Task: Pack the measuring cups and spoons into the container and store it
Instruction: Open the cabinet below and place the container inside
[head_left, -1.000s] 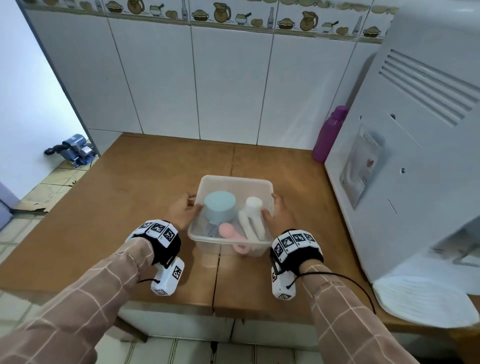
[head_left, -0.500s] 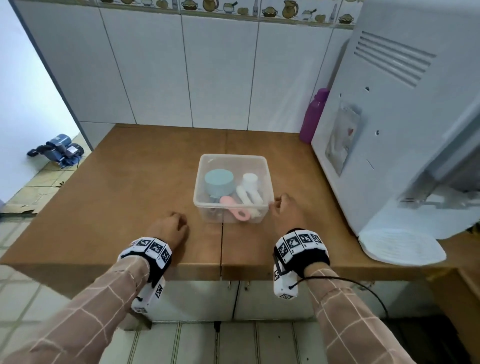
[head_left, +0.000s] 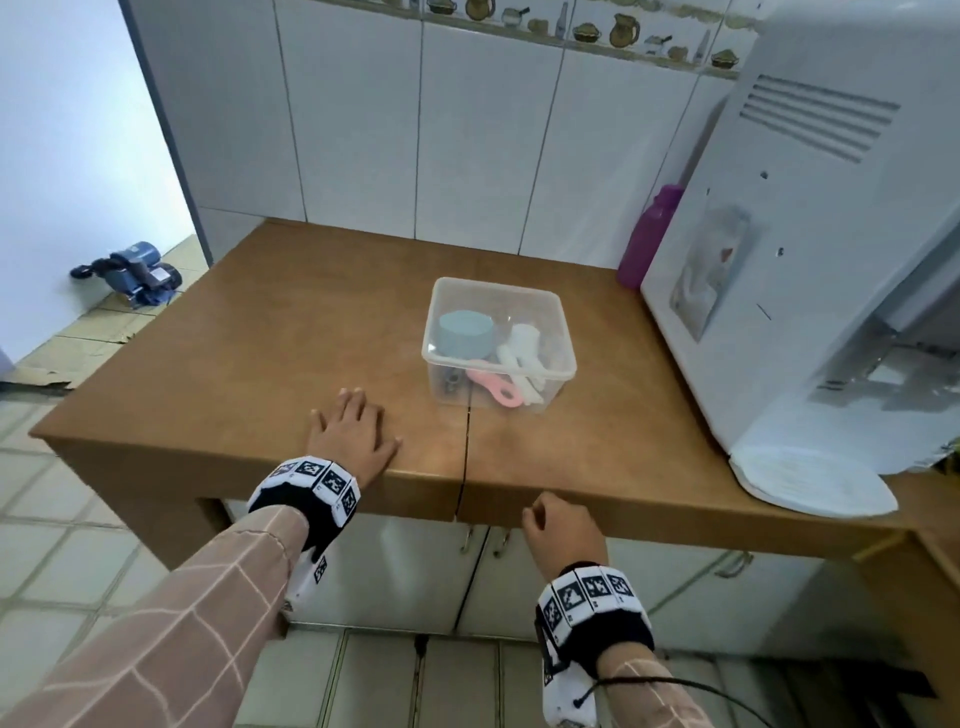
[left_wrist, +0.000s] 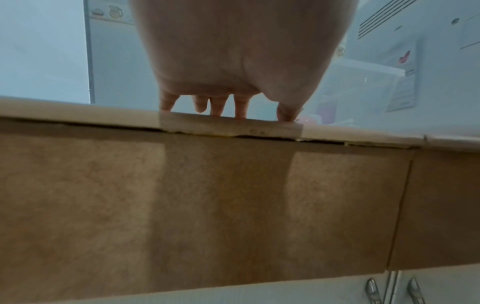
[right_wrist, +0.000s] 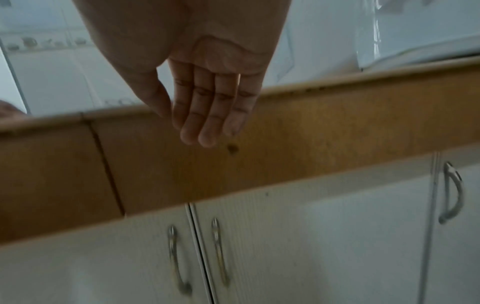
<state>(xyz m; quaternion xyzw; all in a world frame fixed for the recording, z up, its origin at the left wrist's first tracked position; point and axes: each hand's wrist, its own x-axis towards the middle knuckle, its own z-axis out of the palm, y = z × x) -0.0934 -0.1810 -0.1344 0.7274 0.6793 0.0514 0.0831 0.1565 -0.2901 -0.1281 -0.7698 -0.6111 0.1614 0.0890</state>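
Observation:
A clear plastic container (head_left: 566, 364) stands on the brown counter (head_left: 260, 353), with no lid on it. Inside lie a pale blue measuring cup (head_left: 465, 332), a white cup and spoons (head_left: 522, 345) and a pink spoon (head_left: 496, 387). My left hand (head_left: 353, 434) rests flat on the counter near its front edge, left of the container and apart from it; its fingertips (left_wrist: 241, 111) touch the top. My right hand (head_left: 563, 532) hangs in front of the counter's front edge, below the top, with fingers (right_wrist: 207, 115) straight and together, holding nothing.
A large white appliance (head_left: 810, 249) fills the counter's right side, with a purple bottle (head_left: 649, 239) behind it by the tiled wall. White cupboard doors with metal handles (right_wrist: 219, 251) sit under the counter. A blue pump (head_left: 137, 270) lies on the floor at far left.
Both hands have let go of the container and drawn back toward me. The left hand now lies flat by the front edge; the right has dropped below the counter top.

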